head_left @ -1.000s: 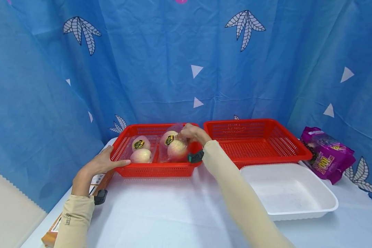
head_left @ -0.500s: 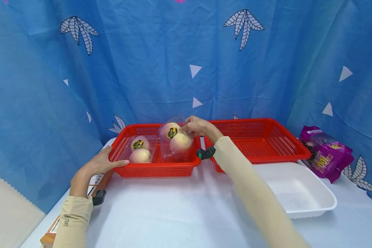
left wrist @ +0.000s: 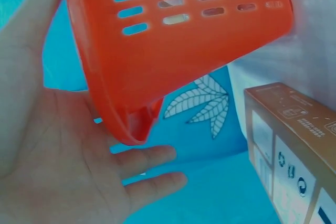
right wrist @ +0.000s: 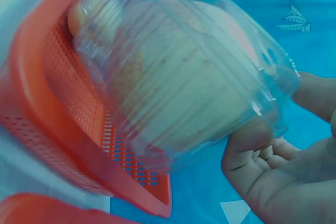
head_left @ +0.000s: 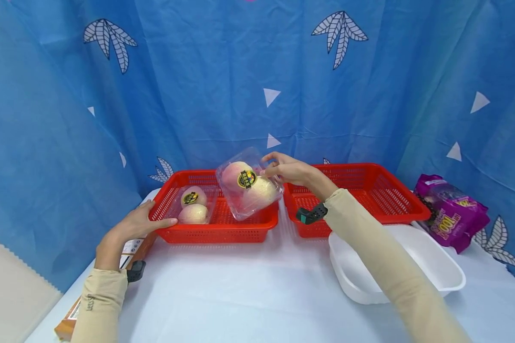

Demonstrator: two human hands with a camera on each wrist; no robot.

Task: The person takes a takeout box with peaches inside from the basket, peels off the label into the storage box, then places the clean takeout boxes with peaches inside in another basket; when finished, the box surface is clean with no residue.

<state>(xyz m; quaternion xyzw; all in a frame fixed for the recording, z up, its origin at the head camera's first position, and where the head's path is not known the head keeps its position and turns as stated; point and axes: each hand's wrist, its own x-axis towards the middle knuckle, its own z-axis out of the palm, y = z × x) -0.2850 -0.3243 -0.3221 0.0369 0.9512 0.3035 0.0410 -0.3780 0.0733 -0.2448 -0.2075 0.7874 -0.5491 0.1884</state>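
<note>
While the left red basket stood on the white cloth, the left hand rested at its near left corner, fingers spread, thumb along the near rim. The right hand pinched the edge of a clear peach pack between thumb and fingers, holding it tilted over that basket's right part; its small black sticker faced upward. A second peach pack lay in the basket's left half. One second earlier the held pack had sat in the basket; now it was higher, farther right and more slanted, while the left hand had kept its place. The right forearm reached in from the lower right, across the white tray; the left forearm rose from the lower left, beside a brown box.
</note>
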